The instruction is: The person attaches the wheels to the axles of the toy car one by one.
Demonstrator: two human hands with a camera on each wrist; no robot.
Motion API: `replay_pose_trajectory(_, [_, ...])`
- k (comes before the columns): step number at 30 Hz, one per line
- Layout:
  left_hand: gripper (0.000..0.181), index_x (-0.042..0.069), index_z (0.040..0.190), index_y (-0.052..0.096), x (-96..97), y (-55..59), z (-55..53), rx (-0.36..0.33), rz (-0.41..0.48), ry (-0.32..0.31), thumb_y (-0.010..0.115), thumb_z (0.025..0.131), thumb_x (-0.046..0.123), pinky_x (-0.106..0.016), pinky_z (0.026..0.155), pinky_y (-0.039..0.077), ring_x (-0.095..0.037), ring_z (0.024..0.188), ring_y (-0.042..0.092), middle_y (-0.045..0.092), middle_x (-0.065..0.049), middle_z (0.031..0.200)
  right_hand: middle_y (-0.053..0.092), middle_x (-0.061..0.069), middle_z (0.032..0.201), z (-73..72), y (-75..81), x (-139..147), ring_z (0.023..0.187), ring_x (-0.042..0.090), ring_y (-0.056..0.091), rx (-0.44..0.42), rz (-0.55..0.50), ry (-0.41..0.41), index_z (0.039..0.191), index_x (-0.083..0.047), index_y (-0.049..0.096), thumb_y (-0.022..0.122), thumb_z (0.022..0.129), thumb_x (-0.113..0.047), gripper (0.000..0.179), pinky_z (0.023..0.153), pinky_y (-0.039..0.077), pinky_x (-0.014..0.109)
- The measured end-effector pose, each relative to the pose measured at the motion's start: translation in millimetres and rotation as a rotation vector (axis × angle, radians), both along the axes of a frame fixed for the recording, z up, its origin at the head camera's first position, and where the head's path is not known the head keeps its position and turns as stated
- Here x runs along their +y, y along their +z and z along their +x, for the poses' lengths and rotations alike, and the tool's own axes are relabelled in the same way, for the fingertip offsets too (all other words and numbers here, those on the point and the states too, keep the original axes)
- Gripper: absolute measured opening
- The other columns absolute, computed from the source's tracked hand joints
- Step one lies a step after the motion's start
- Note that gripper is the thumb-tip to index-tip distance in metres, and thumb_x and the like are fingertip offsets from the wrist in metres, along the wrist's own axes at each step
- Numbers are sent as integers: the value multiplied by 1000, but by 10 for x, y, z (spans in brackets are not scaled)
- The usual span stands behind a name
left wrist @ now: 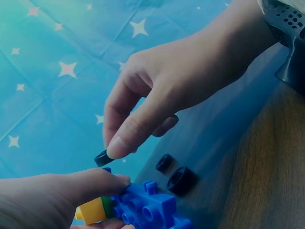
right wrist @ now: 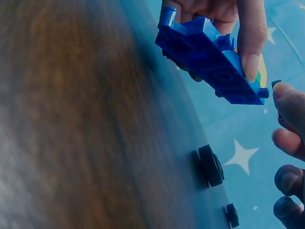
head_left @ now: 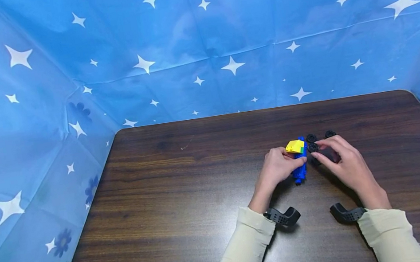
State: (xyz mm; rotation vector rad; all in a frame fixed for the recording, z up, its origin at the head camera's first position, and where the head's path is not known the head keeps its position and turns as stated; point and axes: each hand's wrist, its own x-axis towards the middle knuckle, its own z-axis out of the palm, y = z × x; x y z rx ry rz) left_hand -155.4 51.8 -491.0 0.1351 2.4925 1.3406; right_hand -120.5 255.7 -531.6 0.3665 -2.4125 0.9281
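Observation:
My left hand [head_left: 277, 165] grips a blue toy car chassis [head_left: 300, 170] with pegs along its side. A yellow block [head_left: 295, 146] with a green piece [left wrist: 108, 207] beside it sits at the chassis's far end. In the left wrist view, the thumb lies along the chassis. My right hand [head_left: 345, 161] pinches a small black wheel [left wrist: 102, 158] between thumb and fingertips. In the right wrist view, that wheel is held close to a side peg [right wrist: 263, 93] at one end of the chassis, which is tilted above the table.
Loose black wheels stand near the right hand, one [head_left: 311, 138] beyond the held wheel and another [head_left: 330, 134] farther right. The dark wooden table [head_left: 187, 197] meets a blue star-patterned cloth [head_left: 181, 41] behind and at the sides. Black wrist mounts [head_left: 284, 216] sit on both wrists.

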Motion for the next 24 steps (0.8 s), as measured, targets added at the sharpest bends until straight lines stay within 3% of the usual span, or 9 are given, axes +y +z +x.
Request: replay_pose_trajectory(24, [33,7,99,69,-17,12,6,28,39,-51,84,88,34,-19,58,46,-5,66,60,71,0,84,67,7,103,16,20,-46,74,5,44,57,-7,14,118,-3,73,85,83,1,37,64,34,15])
